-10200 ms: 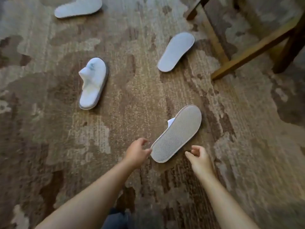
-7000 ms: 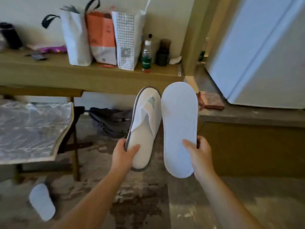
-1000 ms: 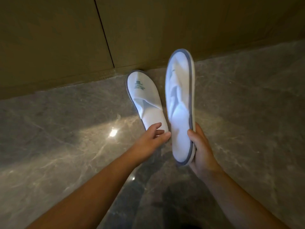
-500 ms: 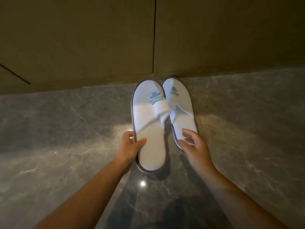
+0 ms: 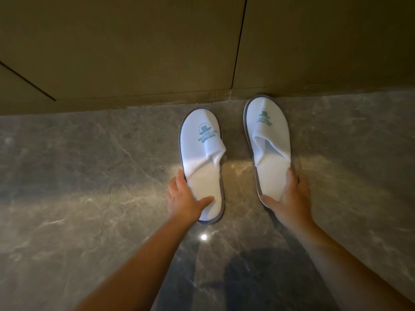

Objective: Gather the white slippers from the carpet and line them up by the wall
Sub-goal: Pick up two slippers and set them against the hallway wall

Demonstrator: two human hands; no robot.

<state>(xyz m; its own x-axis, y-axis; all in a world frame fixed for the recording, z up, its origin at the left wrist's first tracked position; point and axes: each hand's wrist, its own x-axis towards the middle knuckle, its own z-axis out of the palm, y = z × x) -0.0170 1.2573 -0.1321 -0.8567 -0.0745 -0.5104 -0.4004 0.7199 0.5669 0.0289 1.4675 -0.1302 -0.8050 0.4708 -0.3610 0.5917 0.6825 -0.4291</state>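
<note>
The left hand gripped the heel end of a white cloth slipper with a grey rim and green printed logo, thumb laid across its insole and fingers curled round its outer edge. The right hand clasped the heel of a matching white slipper likewise. Both slippers lay flat on the grey marble floor, stretching away from the hands, apart from each other, toes near the olive panelled wall.

Half a sec ago the left slipper overlapped the right slipper; now they're apart, w/ bare floor between. Right hand now grips its heel.
</note>
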